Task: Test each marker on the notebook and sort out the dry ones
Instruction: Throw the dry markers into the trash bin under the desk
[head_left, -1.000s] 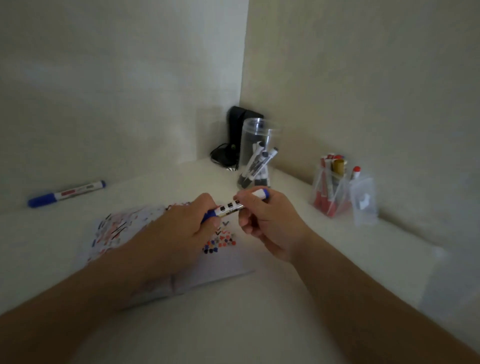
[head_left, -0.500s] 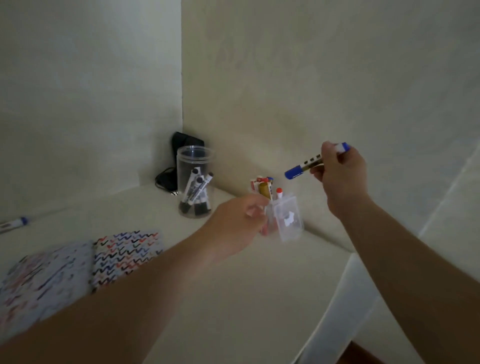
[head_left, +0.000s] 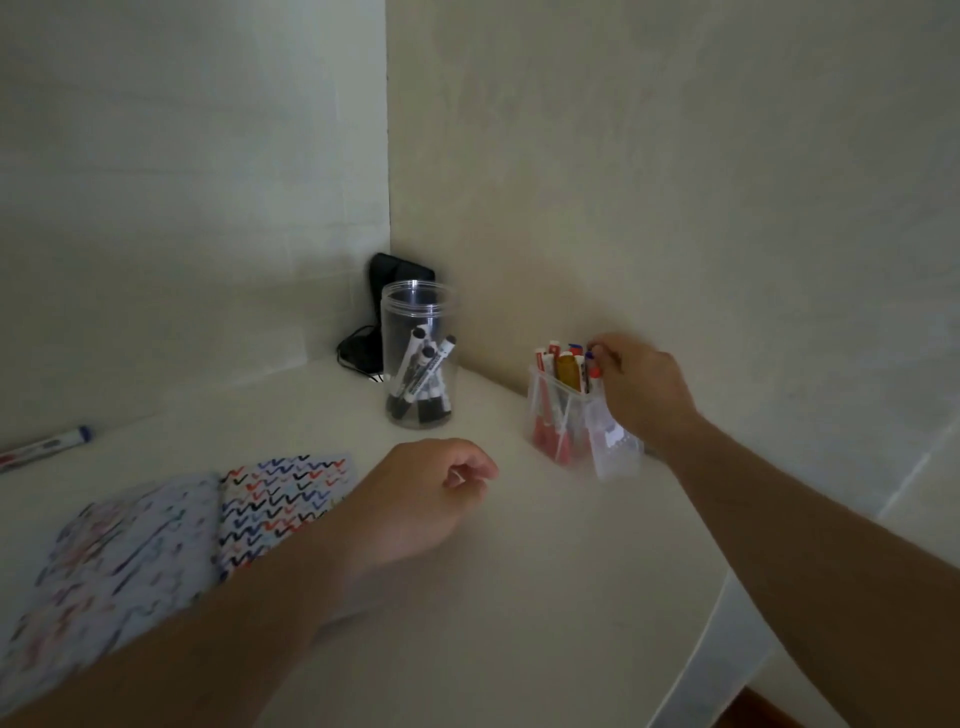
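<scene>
- The right hand (head_left: 641, 392) reaches over the far rim of the clear bin (head_left: 563, 415), its grip curled narrow around the top of a blue marker (head_left: 590, 364) standing among the red-capped markers (head_left: 545, 395) there. Whether the grip is closed on it or already loosening I cannot tell.
- Risk: the bin looks light, and its clear wall just below the grip appears blurred. A sideways drag on withdrawal could tip it or pull a neighbouring marker out.
- Risk: the bin is crowded; a marker not seated deep enough could lean out and fall onto the counter (head_left: 519, 571).
- The left hand (head_left: 421, 493) hovers well apart from the bin, fingers loosely curled and holding nothing, so nothing steadies the bin.
- The notebook (head_left: 280, 499) lies beside the left forearm; the jar (head_left: 418, 358) of black markers stands beyond it.
- Half a second ago the right hand held the blue marker high in the air and the left hand was at the bin; now the marker is down in the bin and the left hand has drawn back.
</scene>
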